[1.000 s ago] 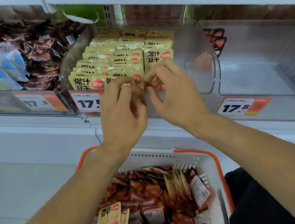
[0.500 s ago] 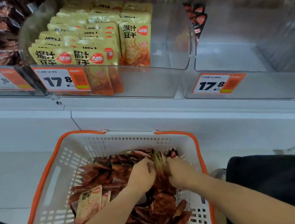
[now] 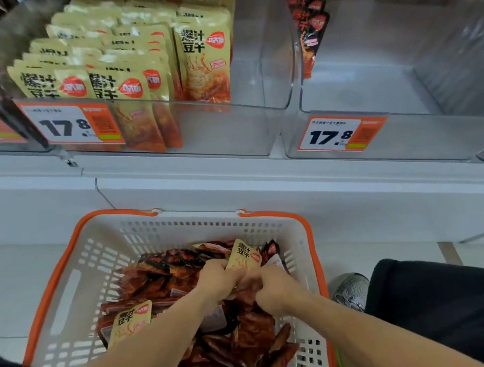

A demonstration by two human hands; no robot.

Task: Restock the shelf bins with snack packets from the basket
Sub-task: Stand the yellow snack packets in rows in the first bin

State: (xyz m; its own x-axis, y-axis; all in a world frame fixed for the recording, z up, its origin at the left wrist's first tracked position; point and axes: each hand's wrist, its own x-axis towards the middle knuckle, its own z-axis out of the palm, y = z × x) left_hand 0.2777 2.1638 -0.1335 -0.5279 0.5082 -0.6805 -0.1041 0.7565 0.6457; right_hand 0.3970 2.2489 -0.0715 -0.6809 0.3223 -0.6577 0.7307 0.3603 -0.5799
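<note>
hands work deep in the basket (image 3: 64, 284): the left hand (image 3: 216, 281) pinches a yellow packet (image 3: 242, 256) upright, pulled free of the red packets (image 3: 161, 281); the right hand (image 3: 273, 289) curls round red ones beside it. above the basket, the yellow bin (image 3: 228, 130) has room at its right.

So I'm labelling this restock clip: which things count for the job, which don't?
Job: basket, yellow packet gripped by left hand and right hand, yellow-packet bin, near-empty bin.
Bystanders: price tags, shoe.
</note>
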